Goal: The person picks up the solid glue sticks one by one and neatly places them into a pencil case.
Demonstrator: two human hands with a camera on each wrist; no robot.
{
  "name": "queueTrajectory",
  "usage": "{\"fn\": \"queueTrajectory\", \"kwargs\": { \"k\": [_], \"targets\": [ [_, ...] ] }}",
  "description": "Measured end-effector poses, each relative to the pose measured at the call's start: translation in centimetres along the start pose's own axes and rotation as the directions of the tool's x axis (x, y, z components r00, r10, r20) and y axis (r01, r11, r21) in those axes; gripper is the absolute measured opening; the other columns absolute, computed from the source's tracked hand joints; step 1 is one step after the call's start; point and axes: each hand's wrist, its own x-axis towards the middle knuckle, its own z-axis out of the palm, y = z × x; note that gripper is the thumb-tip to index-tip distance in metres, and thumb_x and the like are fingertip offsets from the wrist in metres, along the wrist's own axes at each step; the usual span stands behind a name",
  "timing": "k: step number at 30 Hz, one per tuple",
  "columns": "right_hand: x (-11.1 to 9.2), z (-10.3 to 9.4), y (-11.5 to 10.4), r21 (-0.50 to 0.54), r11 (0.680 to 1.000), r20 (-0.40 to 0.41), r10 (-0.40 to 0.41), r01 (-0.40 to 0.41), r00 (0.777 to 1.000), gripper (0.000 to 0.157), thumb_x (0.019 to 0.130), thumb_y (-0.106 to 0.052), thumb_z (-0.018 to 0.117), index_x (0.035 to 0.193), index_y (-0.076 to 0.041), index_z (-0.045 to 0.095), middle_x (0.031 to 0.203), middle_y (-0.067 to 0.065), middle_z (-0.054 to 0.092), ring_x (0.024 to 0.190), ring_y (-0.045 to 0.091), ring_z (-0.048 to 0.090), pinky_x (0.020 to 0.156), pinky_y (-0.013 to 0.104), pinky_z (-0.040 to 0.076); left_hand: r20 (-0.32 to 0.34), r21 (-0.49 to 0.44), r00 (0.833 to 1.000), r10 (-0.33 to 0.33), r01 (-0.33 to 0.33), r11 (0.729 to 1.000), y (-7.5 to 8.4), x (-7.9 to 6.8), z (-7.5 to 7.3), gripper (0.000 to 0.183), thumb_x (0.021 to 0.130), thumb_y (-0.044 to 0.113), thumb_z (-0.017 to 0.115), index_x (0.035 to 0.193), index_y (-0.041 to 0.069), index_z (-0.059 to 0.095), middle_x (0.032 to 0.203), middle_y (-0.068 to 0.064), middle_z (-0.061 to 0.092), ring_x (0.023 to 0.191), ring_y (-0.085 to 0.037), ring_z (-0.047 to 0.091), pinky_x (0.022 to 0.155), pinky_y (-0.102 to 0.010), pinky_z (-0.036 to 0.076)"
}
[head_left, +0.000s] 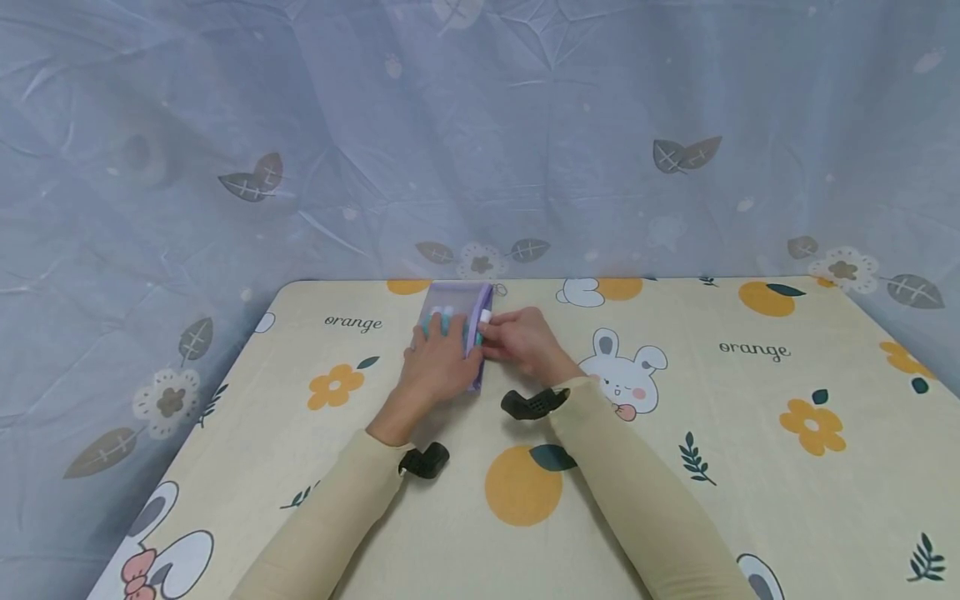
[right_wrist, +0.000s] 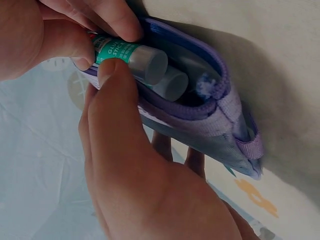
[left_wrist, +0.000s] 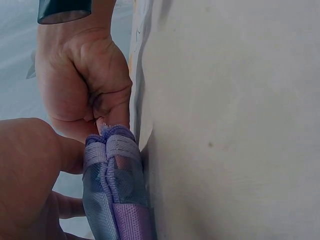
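A purple-trimmed mesh zip pouch [head_left: 459, 293] lies near the table's far edge, its opening facing right. My left hand [head_left: 437, 367] holds it, and in the right wrist view that hand's thumb presses at the rim with fingers behind the mesh. My right hand [head_left: 527, 342] pinches a green-labelled glue stick [right_wrist: 120, 51] at the opening, its pale end pointing into the pouch. Beside it inside is a second stick's pale end [right_wrist: 172, 84]. Through the mesh, white and teal sticks [head_left: 447, 312] show partly, under the left fingers. In the left wrist view the pouch's seamed end [left_wrist: 120, 185] is close up.
A cream tablecloth [head_left: 645, 517] printed with oranges, flowers and rabbits covers the table. Behind the far edge hangs a grey-blue patterned curtain [head_left: 480, 150]. Black wrist devices [head_left: 426, 461] sit on both forearms. A small loop [head_left: 500, 290] lies by the pouch's far corner.
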Motion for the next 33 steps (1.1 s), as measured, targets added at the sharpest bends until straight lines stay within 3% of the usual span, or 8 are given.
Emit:
{"fn": "queueTrajectory", "kwargs": {
  "k": [5, 14, 23, 28, 33],
  "targets": [
    [0.0, 0.3, 0.1, -0.018, 1.000, -0.020, 0.001, -0.002, 1.000, 0.029, 0.102, -0.012, 0.071, 0.129, -0.003, 0.075, 0.123, 0.019, 0.077, 0.084, 0.012, 0.074, 0.077, 0.023, 0.062, -0.003, 0.004, 1.000, -0.002, 0.002, 1.000, 0.1, 0.0, -0.1, 0.068, 0.106, 0.039, 0.048, 0.165, 0.009, 0.034, 0.174, -0.029, 0.020, 0.159, -0.057, 0.019, 0.119, -0.077, 0.029],
    [-0.2, 0.6, 0.6, -0.019, 0.998, 0.043, -0.054, 0.055, 0.998, 0.032, 0.102, -0.010, 0.069, 0.133, -0.002, 0.073, 0.124, 0.020, 0.077, 0.084, 0.008, 0.070, 0.071, 0.019, 0.058, -0.009, 0.014, 1.000, -0.017, 0.017, 1.000, 0.2, 0.1, -0.2, 0.067, 0.108, 0.041, 0.048, 0.166, 0.011, 0.033, 0.173, -0.028, 0.023, 0.157, -0.056, 0.023, 0.117, -0.075, 0.033],
    [-0.5, 1.2, 0.3, -0.009, 0.999, -0.001, -0.038, 0.038, 0.999, 0.032, 0.102, -0.008, 0.068, 0.132, -0.001, 0.073, 0.123, 0.019, 0.077, 0.083, 0.010, 0.069, 0.070, 0.020, 0.057, -0.005, 0.009, 1.000, -0.017, 0.017, 1.000, 0.3, 0.0, -0.3, 0.067, 0.108, 0.041, 0.048, 0.166, 0.011, 0.033, 0.173, -0.029, 0.021, 0.158, -0.057, 0.020, 0.119, -0.075, 0.030],
    [-0.4, 1.6, 0.0, -0.137, 0.988, -0.088, -0.088, 0.076, 0.992, 0.029, 0.096, -0.010, 0.074, 0.125, -0.003, 0.077, 0.116, 0.017, 0.080, 0.078, 0.010, 0.070, 0.065, 0.018, 0.054, -0.007, 0.009, 1.000, -0.017, 0.018, 1.000, 0.2, 0.1, -0.2, 0.068, 0.107, 0.042, 0.049, 0.166, 0.012, 0.033, 0.174, -0.027, 0.021, 0.158, -0.057, 0.020, 0.120, -0.075, 0.030],
    [-0.5, 2.0, -0.2, -0.307, 0.949, -0.184, -0.124, 0.063, 0.975, 0.024, 0.091, -0.017, 0.082, 0.114, -0.009, 0.083, 0.110, 0.012, 0.082, 0.080, 0.012, 0.070, 0.064, 0.019, 0.050, -0.002, 0.006, 1.000, -0.016, 0.016, 1.000, 0.1, 0.1, -0.1, 0.069, 0.107, 0.043, 0.050, 0.166, 0.012, 0.033, 0.174, -0.027, 0.021, 0.158, -0.057, 0.020, 0.119, -0.076, 0.030]
  ]
}}
